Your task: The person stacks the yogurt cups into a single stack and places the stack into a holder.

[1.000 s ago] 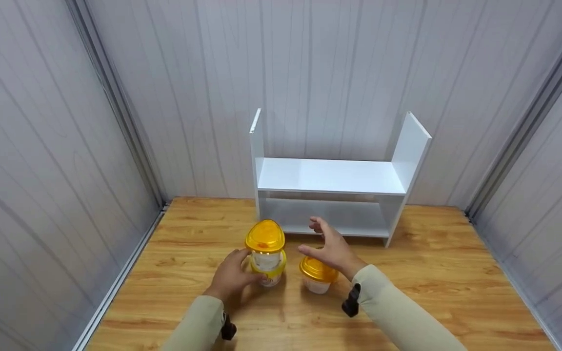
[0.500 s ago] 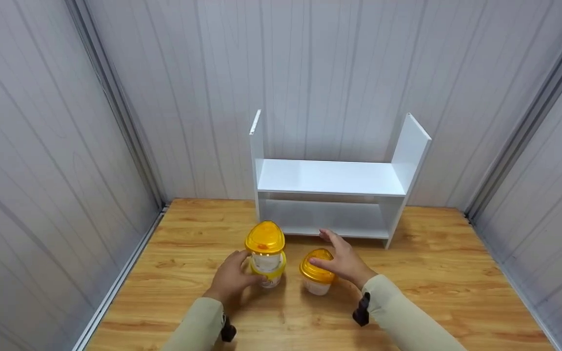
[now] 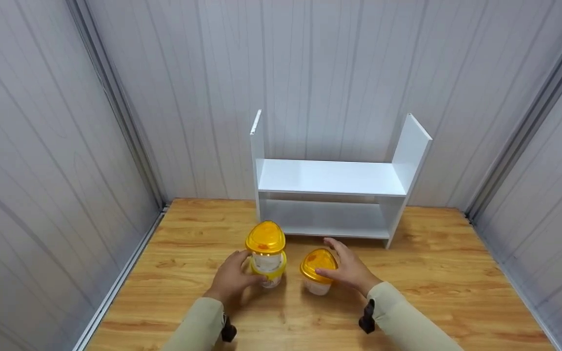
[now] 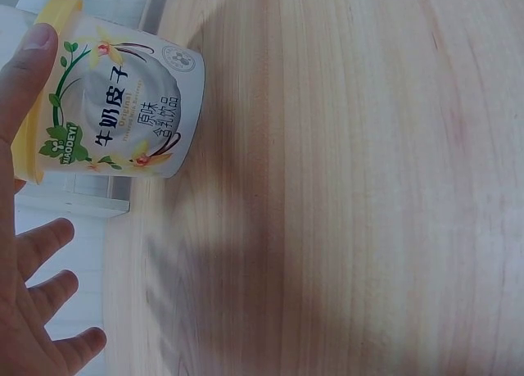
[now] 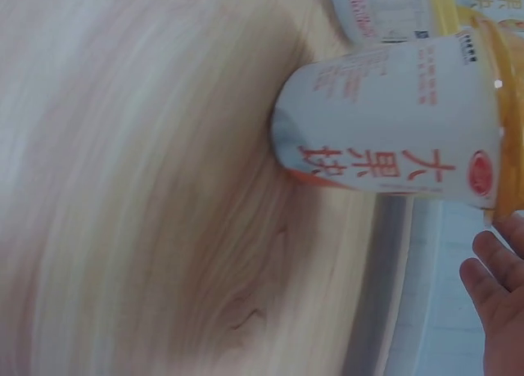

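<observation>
My left hand (image 3: pixel 232 279) pinches a white cup with a yellow rim (image 4: pixel 135 106) between thumb and index finger; the other fingers stand away from it. On top of that cup sits a second cup with a domed orange lid (image 3: pixel 265 238). To the right, another cup (image 5: pixel 385 122), white with red lettering, stands upright on the table under its own orange lid (image 3: pixel 316 263). My right hand (image 3: pixel 351 274) is spread around that lid's right side. Its thumb lies over the lid's front edge, and the fingers reach behind; whether they touch it is unclear.
A white two-tier shelf unit (image 3: pixel 332 176) with tall side panels stands behind the cups. The wooden table (image 3: pixel 203 229) ends at pale panel walls (image 3: pixel 334 73) at the back and sides.
My right hand has come down and slightly right, from above the right cup to beside its lid. The left hand and all the cups have kept their places.
</observation>
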`<action>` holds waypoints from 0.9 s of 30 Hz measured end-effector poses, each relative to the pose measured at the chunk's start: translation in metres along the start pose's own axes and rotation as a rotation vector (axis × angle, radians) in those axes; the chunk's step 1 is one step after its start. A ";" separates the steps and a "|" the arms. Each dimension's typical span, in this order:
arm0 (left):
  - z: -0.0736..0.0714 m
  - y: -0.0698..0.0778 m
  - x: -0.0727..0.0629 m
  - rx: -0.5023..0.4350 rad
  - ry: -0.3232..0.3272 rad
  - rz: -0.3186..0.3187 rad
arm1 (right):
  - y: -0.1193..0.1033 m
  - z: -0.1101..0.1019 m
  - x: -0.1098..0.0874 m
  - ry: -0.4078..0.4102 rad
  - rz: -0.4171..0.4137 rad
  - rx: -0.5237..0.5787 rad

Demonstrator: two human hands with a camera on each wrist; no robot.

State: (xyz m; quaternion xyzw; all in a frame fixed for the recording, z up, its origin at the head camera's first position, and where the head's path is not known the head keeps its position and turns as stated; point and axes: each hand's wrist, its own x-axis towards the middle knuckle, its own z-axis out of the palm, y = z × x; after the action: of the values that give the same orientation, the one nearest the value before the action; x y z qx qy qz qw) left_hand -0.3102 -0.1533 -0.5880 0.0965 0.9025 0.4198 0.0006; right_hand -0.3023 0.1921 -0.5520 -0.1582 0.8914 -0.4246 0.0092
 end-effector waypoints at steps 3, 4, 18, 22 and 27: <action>0.000 0.000 0.000 0.000 0.003 0.004 | 0.004 0.001 -0.002 -0.007 -0.008 -0.003; 0.000 0.000 0.001 0.000 0.001 0.000 | 0.005 0.001 -0.002 -0.008 -0.012 -0.003; 0.001 -0.001 0.002 -0.010 -0.008 -0.040 | 0.020 0.009 -0.005 -0.023 -0.038 0.006; 0.000 0.000 0.002 -0.018 -0.007 -0.051 | 0.021 0.010 -0.004 -0.036 -0.028 0.023; 0.000 -0.001 0.002 -0.011 -0.006 -0.050 | 0.019 0.010 -0.004 -0.037 -0.029 0.042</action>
State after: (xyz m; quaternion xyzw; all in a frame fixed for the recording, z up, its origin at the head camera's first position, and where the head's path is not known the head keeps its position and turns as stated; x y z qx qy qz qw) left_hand -0.3124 -0.1534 -0.5889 0.0751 0.9022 0.4244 0.0141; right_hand -0.3024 0.1971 -0.5731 -0.1787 0.8797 -0.4401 0.0231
